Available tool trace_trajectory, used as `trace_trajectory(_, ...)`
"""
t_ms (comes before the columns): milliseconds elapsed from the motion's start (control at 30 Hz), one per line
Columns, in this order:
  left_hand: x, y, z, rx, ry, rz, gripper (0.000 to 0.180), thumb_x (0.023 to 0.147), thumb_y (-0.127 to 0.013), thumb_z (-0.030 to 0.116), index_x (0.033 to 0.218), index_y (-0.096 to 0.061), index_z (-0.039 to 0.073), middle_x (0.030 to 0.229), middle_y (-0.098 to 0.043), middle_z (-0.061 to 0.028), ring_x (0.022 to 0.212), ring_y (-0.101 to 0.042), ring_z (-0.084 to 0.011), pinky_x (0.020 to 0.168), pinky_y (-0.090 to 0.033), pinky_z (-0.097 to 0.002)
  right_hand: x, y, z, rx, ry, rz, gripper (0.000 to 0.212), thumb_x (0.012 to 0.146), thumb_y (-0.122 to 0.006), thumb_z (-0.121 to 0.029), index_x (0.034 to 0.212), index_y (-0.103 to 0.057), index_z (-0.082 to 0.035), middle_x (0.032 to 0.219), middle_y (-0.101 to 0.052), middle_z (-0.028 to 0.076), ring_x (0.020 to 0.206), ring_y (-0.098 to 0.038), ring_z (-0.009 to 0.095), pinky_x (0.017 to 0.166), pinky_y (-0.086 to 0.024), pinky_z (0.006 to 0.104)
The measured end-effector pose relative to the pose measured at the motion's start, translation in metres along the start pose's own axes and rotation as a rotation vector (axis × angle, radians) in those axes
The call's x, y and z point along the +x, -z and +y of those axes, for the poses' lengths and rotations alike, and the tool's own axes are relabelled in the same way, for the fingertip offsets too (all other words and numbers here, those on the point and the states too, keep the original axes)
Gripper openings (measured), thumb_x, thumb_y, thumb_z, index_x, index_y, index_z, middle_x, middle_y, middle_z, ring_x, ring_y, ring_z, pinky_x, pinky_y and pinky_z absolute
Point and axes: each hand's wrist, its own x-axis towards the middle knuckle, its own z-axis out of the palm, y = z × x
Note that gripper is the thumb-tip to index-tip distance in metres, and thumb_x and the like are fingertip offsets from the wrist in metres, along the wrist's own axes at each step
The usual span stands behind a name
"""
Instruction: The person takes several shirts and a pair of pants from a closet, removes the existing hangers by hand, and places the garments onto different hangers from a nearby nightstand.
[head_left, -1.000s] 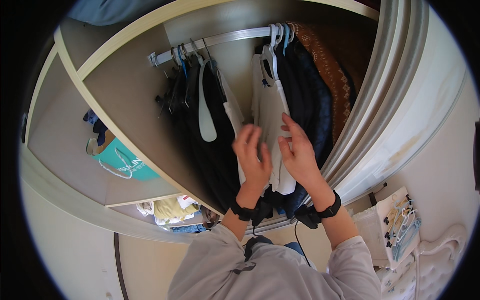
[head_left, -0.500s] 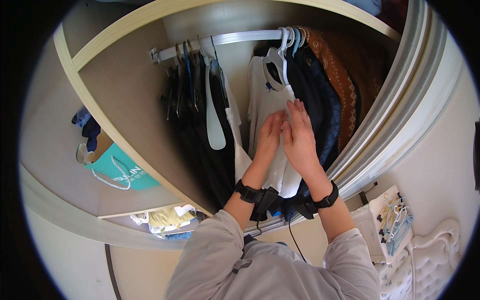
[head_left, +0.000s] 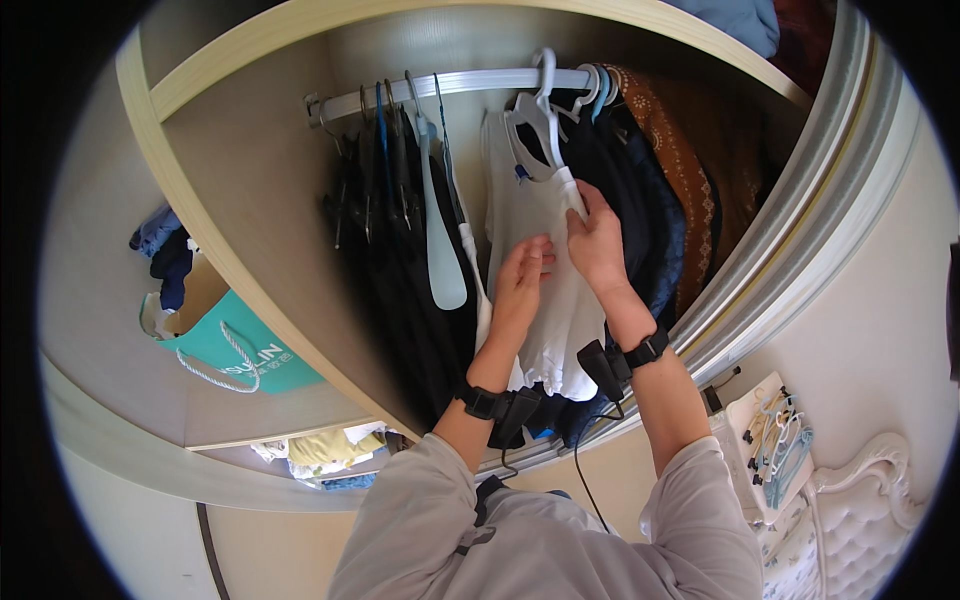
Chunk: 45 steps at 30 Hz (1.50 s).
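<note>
A white shirt [head_left: 565, 300] hangs on a white hanger [head_left: 543, 125] in the open wardrobe. The hanger's hook rises in front of the metal rail [head_left: 480, 79]; I cannot tell whether it still rests on it. At the shirt's right shoulder, my right hand [head_left: 600, 245] is closed on the cloth, thumb in front and fingers behind. My left hand [head_left: 522, 285] is beside the shirt's front on the left, fingers apart and slightly curved, holding nothing. Dark garments [head_left: 640, 190] hang just right of the shirt.
Black clothes [head_left: 385, 290] and a pale flat hanger [head_left: 445, 260] hang at the rail's left. A teal paper bag [head_left: 250, 345] stands in the left compartment. Wardrobe door tracks [head_left: 770, 240] curve down the right. Loose hangers [head_left: 778, 440] lie on a white surface at lower right.
My hands have moved apart; the right now grips the shirt's shoulder, and the left has dropped lower left. The shirt's hanger has shifted left and its hook appears higher against the rail.
</note>
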Motion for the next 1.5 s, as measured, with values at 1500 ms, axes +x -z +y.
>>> trace_trajectory(1500,-0.524,-0.429,-0.048,0.012,-0.577,-1.312,0.013,0.081,-0.06,0.0,0.094,-0.057,0.002,0.092,-0.057,-0.0097,0.089,-0.055,-0.027,0.081,-0.044,-0.033,-0.731,0.418,-0.248,-0.752,-1.1,1.21,0.031,0.069,-0.063,0.009,0.098,-0.066,-0.002,0.079,-0.062,0.012,0.07,-0.059,0.026,0.063,-0.046,0.0325)
